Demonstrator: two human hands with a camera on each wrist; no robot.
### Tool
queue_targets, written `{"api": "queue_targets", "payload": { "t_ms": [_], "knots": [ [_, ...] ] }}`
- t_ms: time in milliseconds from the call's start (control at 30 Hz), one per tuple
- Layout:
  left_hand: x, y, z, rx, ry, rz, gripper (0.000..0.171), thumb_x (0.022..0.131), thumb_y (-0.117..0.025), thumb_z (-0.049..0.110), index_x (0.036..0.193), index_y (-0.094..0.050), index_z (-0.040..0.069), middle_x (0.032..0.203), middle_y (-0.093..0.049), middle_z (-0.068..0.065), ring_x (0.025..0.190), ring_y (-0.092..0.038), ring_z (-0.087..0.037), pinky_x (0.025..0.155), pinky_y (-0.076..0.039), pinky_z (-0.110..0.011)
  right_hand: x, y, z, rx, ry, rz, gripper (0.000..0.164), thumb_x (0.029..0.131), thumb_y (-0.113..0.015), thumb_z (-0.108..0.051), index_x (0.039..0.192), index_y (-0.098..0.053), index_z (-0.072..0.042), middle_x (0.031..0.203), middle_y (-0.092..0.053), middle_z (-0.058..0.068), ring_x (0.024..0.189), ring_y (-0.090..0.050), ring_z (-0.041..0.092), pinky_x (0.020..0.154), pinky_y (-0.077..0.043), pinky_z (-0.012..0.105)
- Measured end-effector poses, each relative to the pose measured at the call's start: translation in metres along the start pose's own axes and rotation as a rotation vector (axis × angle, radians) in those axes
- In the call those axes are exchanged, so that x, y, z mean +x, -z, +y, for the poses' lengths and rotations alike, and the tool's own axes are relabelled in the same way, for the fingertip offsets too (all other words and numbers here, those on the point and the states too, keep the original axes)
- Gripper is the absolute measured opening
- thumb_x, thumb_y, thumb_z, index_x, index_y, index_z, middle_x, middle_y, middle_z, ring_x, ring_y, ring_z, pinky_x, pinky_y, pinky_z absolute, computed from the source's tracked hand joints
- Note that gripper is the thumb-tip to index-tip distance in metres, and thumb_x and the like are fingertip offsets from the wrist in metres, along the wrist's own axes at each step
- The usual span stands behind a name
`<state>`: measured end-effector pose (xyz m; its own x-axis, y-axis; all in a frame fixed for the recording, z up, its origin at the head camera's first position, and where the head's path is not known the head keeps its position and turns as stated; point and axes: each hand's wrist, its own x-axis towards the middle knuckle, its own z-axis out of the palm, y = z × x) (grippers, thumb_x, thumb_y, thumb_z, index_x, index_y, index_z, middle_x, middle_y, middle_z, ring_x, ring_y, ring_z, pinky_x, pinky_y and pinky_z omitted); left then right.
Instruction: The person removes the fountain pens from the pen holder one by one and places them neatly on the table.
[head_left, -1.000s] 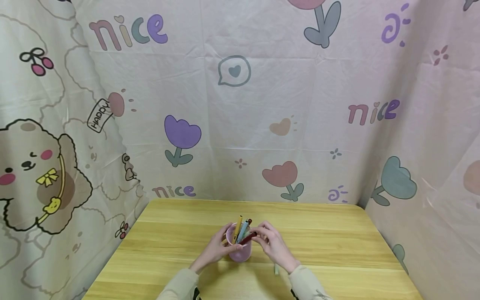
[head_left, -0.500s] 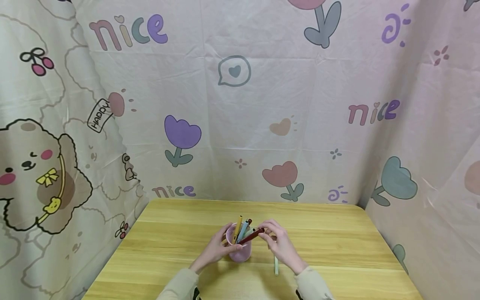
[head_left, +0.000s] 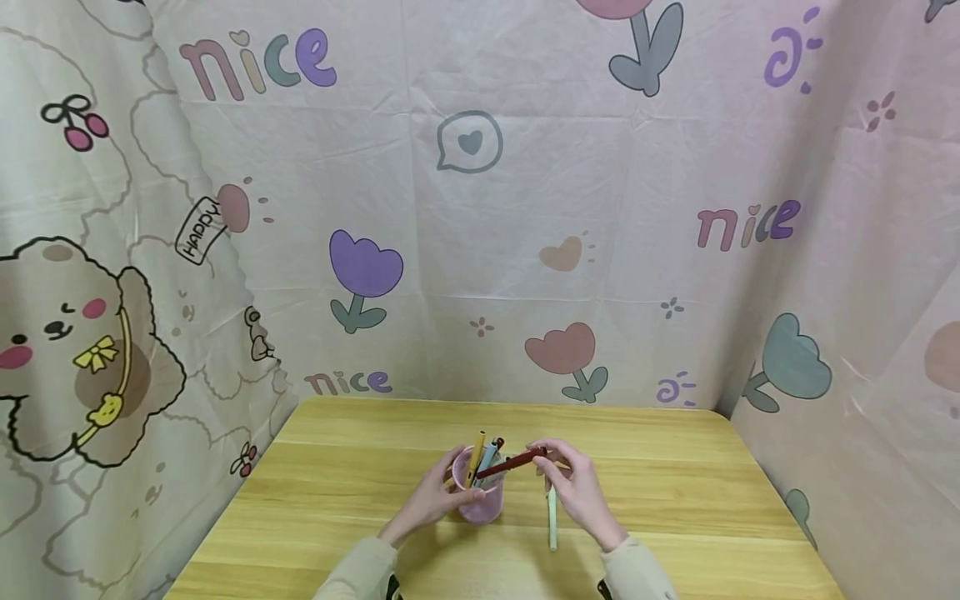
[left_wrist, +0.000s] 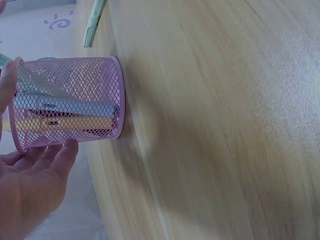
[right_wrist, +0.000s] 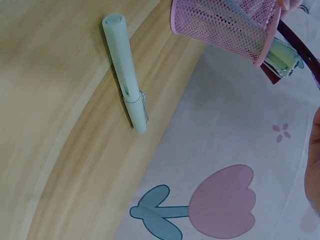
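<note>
A pink mesh pen holder (head_left: 482,507) stands upright on the wooden table, its rim held between the thumb and fingers of my left hand (head_left: 433,493). Inside it stand a yellow pen (head_left: 476,458), a light blue pen (head_left: 486,458) and a pale green pen (right_wrist: 281,57). To the right, my right hand (head_left: 576,485) pinches one end of a dark red pen (head_left: 517,461), which slants down so its lower end overlaps the holder's mouth. In the right wrist view only the edge of that hand shows. Another dark red pen (right_wrist: 270,74) leans out of the holder.
A capped light green pen (right_wrist: 122,65) lies on the table (head_left: 660,500), to the right of the holder and below the right hand. Behind the table's far edge hangs a printed curtain (head_left: 480,217), with more cloth along both sides.
My right hand has moved right and slightly up, drawing the dark red pen partway out of the holder. More of the green pen on the table shows. The left hand stays put.
</note>
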<state>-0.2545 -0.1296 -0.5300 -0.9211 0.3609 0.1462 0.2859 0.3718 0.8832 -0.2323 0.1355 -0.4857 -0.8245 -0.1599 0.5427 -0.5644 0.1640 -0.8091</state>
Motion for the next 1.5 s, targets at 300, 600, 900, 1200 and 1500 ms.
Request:
{"api": "queue_targets", "payload": {
  "t_ms": [300, 600, 900, 1200, 1500],
  "knots": [
    [0.0, 0.0, 0.0, -0.013, 0.004, -0.008, 0.094, 0.086, -0.08, 0.028, 0.155, -0.025, -0.006, 0.155, -0.033, -0.037, 0.137, -0.04, -0.061, 0.111, -0.042, -0.068, 0.0, 0.007, 0.006, 0.128, 0.0, 0.094, 0.019, 0.096, -0.06, 0.003, 0.114, -0.062, 0.011, 0.097, -0.072, 0.025, 0.067, -0.064, 0.005, 0.048, -0.056, 0.027],
    [0.0, 0.0, 0.001, -0.009, 0.008, -0.001, 0.094, 0.086, -0.08, 0.029, 0.155, -0.026, -0.006, 0.154, -0.033, -0.038, 0.136, -0.04, -0.06, 0.111, -0.041, -0.067, 0.003, 0.013, 0.01, 0.29, 0.051, 0.186, 0.02, 0.1, -0.053, 0.006, 0.115, -0.053, 0.02, 0.097, -0.075, 0.01, 0.069, -0.067, 0.009, 0.052, -0.059, 0.028],
    [0.001, -0.001, 0.0, -0.026, 0.013, -0.009, 0.096, 0.087, -0.08, 0.028, 0.155, -0.023, -0.009, 0.155, -0.031, -0.038, 0.137, -0.039, -0.061, 0.112, -0.042, -0.065, 0.002, 0.02, 0.013, 0.441, 0.122, 0.205, 0.018, 0.108, -0.033, 0.0, 0.12, -0.042, 0.009, 0.106, -0.073, 0.011, 0.076, -0.071, 0.014, 0.062, -0.064, 0.028],
    [0.0, -0.001, 0.001, -0.027, 0.004, -0.012, 0.095, 0.086, -0.08, 0.027, 0.155, -0.024, -0.007, 0.154, -0.032, -0.038, 0.137, -0.039, -0.061, 0.111, -0.044, -0.064, 0.002, 0.025, 0.009, 0.357, 0.009, 0.386, 0.016, 0.108, -0.034, -0.006, 0.121, -0.044, -0.007, 0.099, -0.069, 0.006, 0.072, -0.065, 0.011, 0.064, -0.06, 0.021],
    [-0.002, -0.001, 0.004, -0.035, 0.001, -0.007, 0.093, 0.087, -0.08, 0.023, 0.154, -0.024, -0.009, 0.154, -0.031, -0.039, 0.136, -0.039, -0.062, 0.11, -0.044, -0.064, 0.003, 0.03, 0.003, 0.214, -0.172, 0.446, 0.023, 0.108, -0.032, -0.002, 0.13, -0.036, -0.006, 0.099, -0.057, -0.004, 0.087, -0.059, 0.003, 0.072, -0.055, 0.014]
  ]
}}
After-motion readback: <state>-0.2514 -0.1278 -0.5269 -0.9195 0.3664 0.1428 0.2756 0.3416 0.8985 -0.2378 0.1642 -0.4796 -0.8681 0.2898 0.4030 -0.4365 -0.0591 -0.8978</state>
